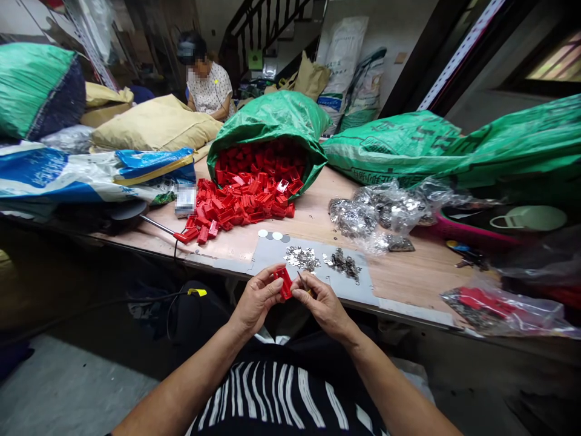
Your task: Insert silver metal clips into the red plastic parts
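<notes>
My left hand [258, 298] pinches a small red plastic piece [285, 282] just in front of the table's near edge. My right hand [320, 301] is closed beside it, fingertips touching the red piece and gripping a thin metal tool [301, 278] that points up. Right behind my hands, small heaps of silvery metal parts [301, 258] lie on a grey mat [272, 249]. Farther back, a pile of red plastic pieces [236, 206] spills from an open green sack [272, 118].
A clear bag of metal parts [385, 212] lies right of centre, another bag with red pieces [499, 309] at the near right edge. Green sacks [454, 148] fill the right, blue-white bags [91, 172] the left. A seated person [206, 82] is at the far side.
</notes>
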`<state>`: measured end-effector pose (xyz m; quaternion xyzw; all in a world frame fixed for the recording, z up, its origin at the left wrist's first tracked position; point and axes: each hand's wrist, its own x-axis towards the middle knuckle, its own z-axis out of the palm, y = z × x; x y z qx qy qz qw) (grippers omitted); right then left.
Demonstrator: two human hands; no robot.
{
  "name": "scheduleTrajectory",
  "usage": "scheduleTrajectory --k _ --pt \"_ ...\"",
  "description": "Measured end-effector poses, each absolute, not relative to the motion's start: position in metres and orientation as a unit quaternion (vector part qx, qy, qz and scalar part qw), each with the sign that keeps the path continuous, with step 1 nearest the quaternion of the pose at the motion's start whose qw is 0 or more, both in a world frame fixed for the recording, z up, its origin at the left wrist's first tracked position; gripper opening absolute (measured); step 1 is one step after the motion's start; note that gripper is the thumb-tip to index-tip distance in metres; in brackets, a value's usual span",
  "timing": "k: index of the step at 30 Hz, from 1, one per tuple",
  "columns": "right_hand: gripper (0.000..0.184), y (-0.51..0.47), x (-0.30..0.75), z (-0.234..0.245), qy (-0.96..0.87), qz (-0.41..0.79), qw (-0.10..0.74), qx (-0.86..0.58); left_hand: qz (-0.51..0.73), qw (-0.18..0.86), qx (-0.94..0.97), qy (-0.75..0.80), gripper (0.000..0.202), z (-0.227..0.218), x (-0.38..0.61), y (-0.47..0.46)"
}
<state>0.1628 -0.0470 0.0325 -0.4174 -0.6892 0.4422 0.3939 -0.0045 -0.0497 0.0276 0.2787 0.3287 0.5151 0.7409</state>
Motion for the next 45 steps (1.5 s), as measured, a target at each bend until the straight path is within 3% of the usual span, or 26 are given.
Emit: scheduleTrajectory --k 4,15,22,29,33,40,45 --pt "0.022 -0.048 0.166 0.03 -0.699 0.428 0.393 -0.416 0.512 0.741 0.28 0.332 0.042 0.029 -0.006 -0.05" --pt "0.005 -0.05 0.165 0.022 -0.776 0.231 0.435 -0.394 0.518 0.727 0.292 0.344 0.042 0.027 -0.004 -0.05" --pt "0.007 -0.049 0.169 0.02 -0.795 0.283 0.401 -0.357 0.513 0.726 0.31 0.337 0.042 0.026 -0.005 -0.048" --pt "0.021 -0.052 0.175 0.018 -0.748 0.351 0.37 -0.426 0.507 0.697 0.375 0.342 0.043 0.016 -0.005 -0.046" --pt "0.022 -0.05 0.179 0.017 -0.749 0.332 0.344 -0.459 0.499 0.641 0.451 0.369 0.04 0.005 -0.01 -0.039" --pt "0.024 -0.037 0.176 0.009 -0.773 0.259 0.31 -0.49 0.441 0.399 0.647 0.477 0.031 -0.004 -0.022 -0.02" --pt "0.019 -0.028 0.17 0.008 -0.776 0.225 0.29 -0.512 0.387 0.355 0.69 0.497 0.032 -0.006 -0.023 -0.008"
